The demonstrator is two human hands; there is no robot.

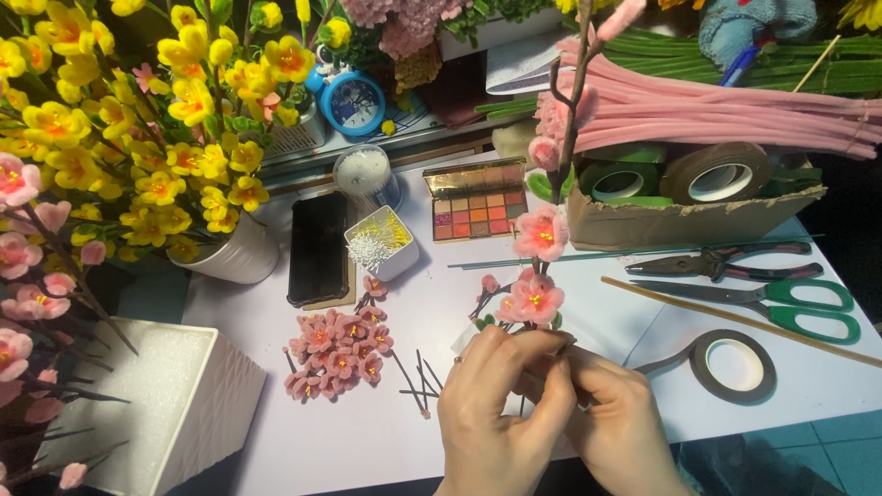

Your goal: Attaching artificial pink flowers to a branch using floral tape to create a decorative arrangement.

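My left hand (491,409) and my right hand (617,424) meet near the table's front edge, both pinched on the bottom of a dark handmade flower branch (562,156). The branch stands upright and carries pink blossoms (540,231) and buds. A second pink blossom (536,298) sits just above my fingers. A pile of loose pink flowers (337,351) lies to the left of my left hand, with a few short dark stems (418,375) beside it.
Brown tape roll (732,365), green-handled scissors (781,306) and pliers (726,266) lie on the right. A cardboard box (684,219) holds tape rolls beneath pink pipe cleaners (717,110). Yellow flowers in a white pot (241,255), black phone (319,246), stamen box (381,241), makeup palette (476,199), white square planter (165,404).
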